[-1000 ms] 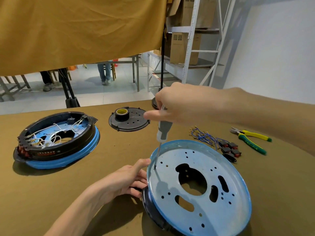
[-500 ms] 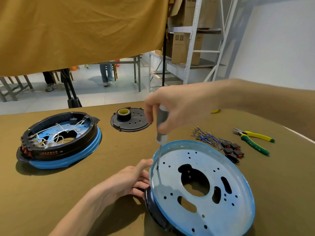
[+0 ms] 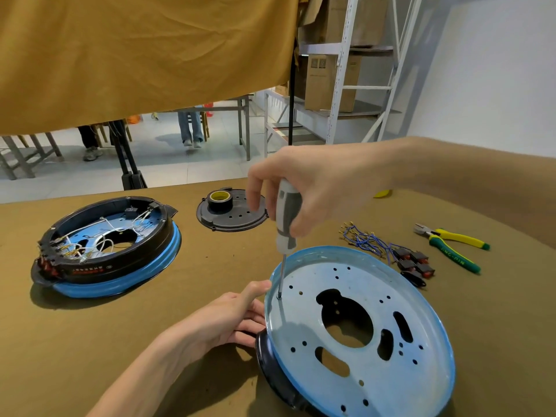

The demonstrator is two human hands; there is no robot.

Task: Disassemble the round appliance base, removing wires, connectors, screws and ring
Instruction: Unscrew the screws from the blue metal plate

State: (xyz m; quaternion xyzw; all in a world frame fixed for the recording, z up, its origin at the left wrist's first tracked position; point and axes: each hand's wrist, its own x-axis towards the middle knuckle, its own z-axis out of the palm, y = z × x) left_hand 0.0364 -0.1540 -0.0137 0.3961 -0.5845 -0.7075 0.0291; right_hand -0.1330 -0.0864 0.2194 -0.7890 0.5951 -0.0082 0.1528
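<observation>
A round blue metal base plate (image 3: 421, 302) with many holes sits tilted on a black ring (image 3: 270, 365) at the near right of the table. My right hand (image 3: 319, 182) grips a grey-and-white screwdriver (image 3: 287, 218) held upright, its tip in a hole at the plate's left rim. My left hand (image 3: 222, 320) holds the plate's left edge, thumb on the rim beside the tip. A second round base (image 3: 120, 266), black ring on blue, with white wires inside, lies at the left.
A black perforated disc (image 3: 237, 221) with a roll of tape (image 3: 220, 200) lies at the back. Blue wires (image 3: 361, 239) with black-and-red connectors (image 3: 416, 263) and yellow-green pliers (image 3: 454, 246) lie at the right. A brown cloth hangs above; shelving stands behind.
My right hand has shifted its fingers round the screwdriver handle while the tip stays in the same hole. My left hand and the plate have kept their place.
</observation>
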